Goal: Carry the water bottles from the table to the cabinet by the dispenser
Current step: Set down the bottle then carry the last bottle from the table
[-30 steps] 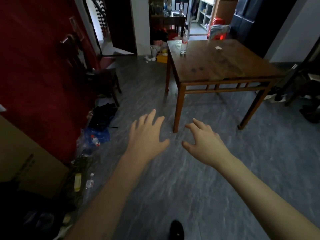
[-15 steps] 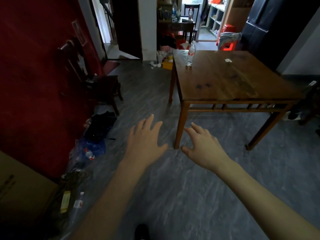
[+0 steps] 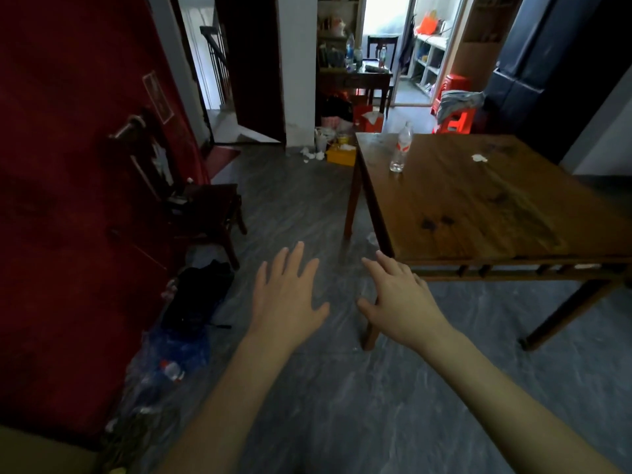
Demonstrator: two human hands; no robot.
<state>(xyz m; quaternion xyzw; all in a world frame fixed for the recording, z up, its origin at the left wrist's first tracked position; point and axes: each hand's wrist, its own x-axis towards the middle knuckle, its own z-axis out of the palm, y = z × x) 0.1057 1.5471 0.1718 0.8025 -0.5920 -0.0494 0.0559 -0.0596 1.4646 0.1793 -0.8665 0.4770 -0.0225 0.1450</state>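
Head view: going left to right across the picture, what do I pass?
Dark wooden chair → left hand → right hand → water bottle → white scrap of paper on the wooden table.

Water bottle (image 3: 400,148) upright on table (image 3: 478,206), both hands empty

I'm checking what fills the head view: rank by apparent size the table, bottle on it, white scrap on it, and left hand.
1. Table
2. Left hand, enlarged by nearness to the camera
3. Bottle
4. White scrap
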